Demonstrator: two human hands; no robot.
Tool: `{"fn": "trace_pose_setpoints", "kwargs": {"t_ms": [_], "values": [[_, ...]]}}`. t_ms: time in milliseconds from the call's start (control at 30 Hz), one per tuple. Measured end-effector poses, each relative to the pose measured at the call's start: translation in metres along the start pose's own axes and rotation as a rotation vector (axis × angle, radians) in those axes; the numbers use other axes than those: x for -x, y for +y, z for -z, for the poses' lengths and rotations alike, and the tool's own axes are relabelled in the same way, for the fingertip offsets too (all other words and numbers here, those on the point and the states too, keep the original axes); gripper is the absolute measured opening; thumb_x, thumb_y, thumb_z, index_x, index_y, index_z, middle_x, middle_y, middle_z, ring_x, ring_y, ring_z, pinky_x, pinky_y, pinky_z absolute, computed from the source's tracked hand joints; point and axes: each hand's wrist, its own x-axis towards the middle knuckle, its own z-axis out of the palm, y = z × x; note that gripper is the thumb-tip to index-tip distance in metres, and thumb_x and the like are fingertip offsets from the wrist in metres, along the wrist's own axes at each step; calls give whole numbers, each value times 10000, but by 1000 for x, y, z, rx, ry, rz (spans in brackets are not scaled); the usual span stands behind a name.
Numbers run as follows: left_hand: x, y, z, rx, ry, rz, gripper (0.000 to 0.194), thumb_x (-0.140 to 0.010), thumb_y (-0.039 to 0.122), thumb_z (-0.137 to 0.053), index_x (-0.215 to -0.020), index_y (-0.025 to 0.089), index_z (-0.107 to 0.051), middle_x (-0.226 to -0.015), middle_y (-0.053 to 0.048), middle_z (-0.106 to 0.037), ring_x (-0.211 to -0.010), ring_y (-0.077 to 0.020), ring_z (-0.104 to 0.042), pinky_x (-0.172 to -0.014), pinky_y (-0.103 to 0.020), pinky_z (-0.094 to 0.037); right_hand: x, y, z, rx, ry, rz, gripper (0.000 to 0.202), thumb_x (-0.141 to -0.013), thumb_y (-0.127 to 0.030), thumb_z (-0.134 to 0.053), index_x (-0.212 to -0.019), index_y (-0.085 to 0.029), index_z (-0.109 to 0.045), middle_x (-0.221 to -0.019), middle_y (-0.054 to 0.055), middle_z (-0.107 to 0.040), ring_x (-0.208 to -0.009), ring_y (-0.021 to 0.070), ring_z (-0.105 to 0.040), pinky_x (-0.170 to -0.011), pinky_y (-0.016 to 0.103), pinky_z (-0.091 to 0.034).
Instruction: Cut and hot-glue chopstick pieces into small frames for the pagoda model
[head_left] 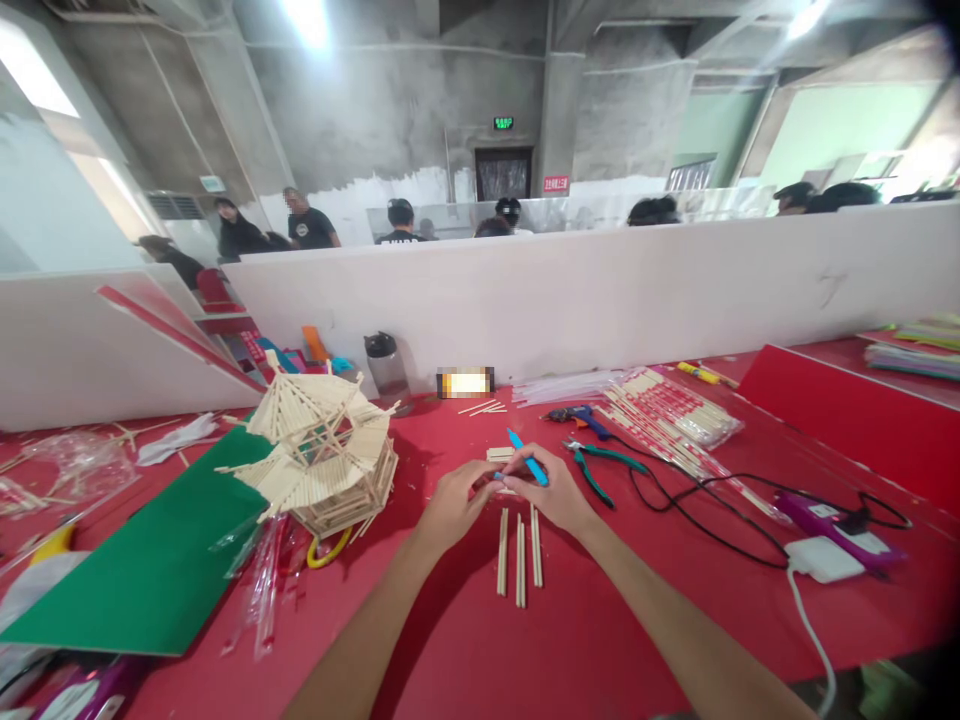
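Note:
My right hand is closed around a bright blue pen, which slants up to the left. Close beside it, the fingers of my left hand are pinched together, with a small bluish bit between the two hands. What that bit is, I cannot make out. Short pale wooden sticks lie side by side just beyond my fingers, partly covered by them. Nearer to me, longer wooden sticks rest in small groups on the red table.
A tiered wooden-stick model stands at left by a green board. To the right are green-handled pliers, a glue gun, packed sticks, cables and a purple power strip. A white partition runs behind.

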Motion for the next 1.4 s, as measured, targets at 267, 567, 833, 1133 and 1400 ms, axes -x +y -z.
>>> {"fn": "trace_pose_setpoints", "kwargs": {"t_ms": [267,567,833,1133,1400], "values": [[-6,-4,-1,219,136,159,239,-891,385,-620,-958,175,-712,-906,-48,-744,-809,-181,-665,-773,-276,-513,-2,4,4,-63,45,29,265,-828,-411,-720,-988,-216,-639,-931,50,-727,-851,206,-687,-792,328,-557],[-9,-11,1,331,241,228,255,-845,392,-666,-934,154,-684,-858,-43,-712,-771,-161,-632,-727,-248,-490,-6,11,20,-181,136,-11,390,-904,-532,-584,-880,-171,-730,-578,-16,-559,-486,107,-470,-469,236,-379],[-9,-14,0,346,206,227,239,-849,372,-666,-936,150,-693,-823,-29,-696,-729,-149,-607,-687,-239,-466,-5,8,15,-182,127,-55,278,-876,-466,-655,-836,-193,-622,-582,-22,-632,-473,99,-514,-473,209,-403],[-9,-15,2,452,198,275,248,-789,376,-728,-870,143,-710,-745,-21,-694,-683,-148,-614,-663,-242,-469,-5,11,15,-48,167,-49,302,-792,-460,-751,-774,-183,-633,-634,23,-709,-501,122,-565,-503,232,-443],[-6,-29,-1,466,188,286,278,-736,401,-772,-750,134,-698,-647,-11,-673,-590,-125,-572,-594,-227,-442,-1,3,8,-108,177,-82,340,-746,-489,-778,-757,-177,-643,-611,33,-716,-486,129,-588,-499,241,-477]]}}
